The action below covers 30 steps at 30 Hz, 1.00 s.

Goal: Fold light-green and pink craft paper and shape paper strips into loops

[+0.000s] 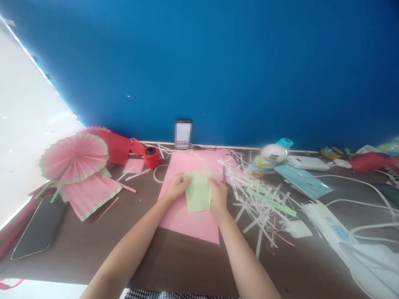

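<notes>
A light green sheet of paper (198, 193) is held between my two hands, over a larger pink sheet (187, 228) that lies on the dark table. My left hand (178, 186) pinches the green paper at its upper left edge. At its right edge my right hand (219, 192) grips it with the thumb on top. The fingers behind the paper are hidden. Just right of the pink sheet, a heap of white and green paper strips (262, 203) reaches close to my right wrist. Scissors, partly covered by strips, seem to lie beyond my right hand.
Pink pleated paper fans (75, 158) and a dark phone (39, 226) are at left. A red tape roll (151, 158) sits behind. Another phone (183, 135) leans against the blue wall. To the right are a white bottle (274, 153), a power strip (330, 224) and cables.
</notes>
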Each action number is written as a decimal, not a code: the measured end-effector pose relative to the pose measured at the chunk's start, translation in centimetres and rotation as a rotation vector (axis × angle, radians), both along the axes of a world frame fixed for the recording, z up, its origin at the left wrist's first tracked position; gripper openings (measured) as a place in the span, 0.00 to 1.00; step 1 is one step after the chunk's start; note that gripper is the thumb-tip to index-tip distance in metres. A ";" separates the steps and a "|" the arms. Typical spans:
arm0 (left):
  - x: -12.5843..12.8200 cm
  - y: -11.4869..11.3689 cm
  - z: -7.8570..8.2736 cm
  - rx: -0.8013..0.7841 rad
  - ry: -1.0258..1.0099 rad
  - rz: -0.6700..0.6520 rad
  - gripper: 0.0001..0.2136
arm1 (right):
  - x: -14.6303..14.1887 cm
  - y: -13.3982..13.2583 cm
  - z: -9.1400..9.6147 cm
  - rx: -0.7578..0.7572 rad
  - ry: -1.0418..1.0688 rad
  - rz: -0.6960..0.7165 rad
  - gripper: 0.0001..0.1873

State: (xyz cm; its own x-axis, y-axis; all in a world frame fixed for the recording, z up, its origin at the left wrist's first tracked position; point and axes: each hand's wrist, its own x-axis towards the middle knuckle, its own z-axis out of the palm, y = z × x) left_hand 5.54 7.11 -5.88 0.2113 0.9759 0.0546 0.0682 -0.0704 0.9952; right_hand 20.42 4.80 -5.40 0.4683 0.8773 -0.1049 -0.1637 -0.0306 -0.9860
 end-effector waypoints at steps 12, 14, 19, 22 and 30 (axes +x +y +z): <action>0.0 -0.2 0.4 0.010 -0.004 -0.013 0.15 | 0.0 0.2 -0.2 0.010 0.158 0.035 0.14; 0.0 -0.2 0.4 0.008 -0.012 -0.020 0.14 | 0.0 0.2 -0.2 0.008 0.184 0.031 0.13; -0.1 -0.1 0.0 -0.005 0.000 0.023 0.15 | 0.2 -0.1 0.4 -0.012 0.061 0.032 0.14; -0.2 0.1 0.0 -0.011 -0.003 0.071 0.15 | 0.5 -0.1 0.4 -0.020 -0.045 0.104 0.15; -0.3 0.0 0.6 -0.056 -0.022 0.030 0.17 | 0.8 0.5 -0.4 -0.001 -0.085 0.072 0.15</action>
State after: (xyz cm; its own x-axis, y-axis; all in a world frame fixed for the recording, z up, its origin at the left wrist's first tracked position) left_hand 5.29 7.16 -5.27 0.1810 0.9835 0.0036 0.0473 -0.0124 0.9988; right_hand 21.19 5.30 -5.76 0.4111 0.9090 -0.0689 -0.0770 -0.0407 -0.9962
